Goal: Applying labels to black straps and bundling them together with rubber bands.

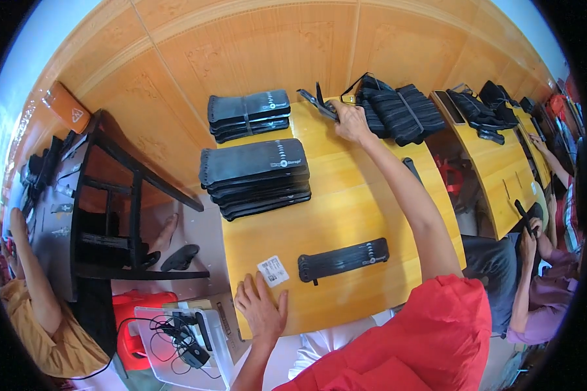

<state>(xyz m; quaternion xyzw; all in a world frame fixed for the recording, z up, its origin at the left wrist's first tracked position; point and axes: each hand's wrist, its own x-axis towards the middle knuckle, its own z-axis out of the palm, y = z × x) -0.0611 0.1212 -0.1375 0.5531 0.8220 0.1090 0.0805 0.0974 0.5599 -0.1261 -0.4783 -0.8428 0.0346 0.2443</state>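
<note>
My left hand (262, 309) lies at the table's near left edge, fingers apart, holding nothing. Just beyond its fingertips is a small white printed card (272, 270). My right arm reaches across to the far side, where my right hand (351, 122) is closed on a black strip-like piece (318, 104) with a flap standing up; its exact kind is unclear. Right beside that hand sits a banded bundle of black pieces (401, 112). One flat black sleeve (344, 259) with pale print lies alone in front of me, a small tab at its lower edge.
Two stacks of like sleeves stand at the left, a banded far stack (249, 115) and a nearer stack (255, 171). A clear bin (218, 352) with cables is on the floor at lower left. Co-workers sit at a dark table (55, 228) and a yellow table (496, 189).
</note>
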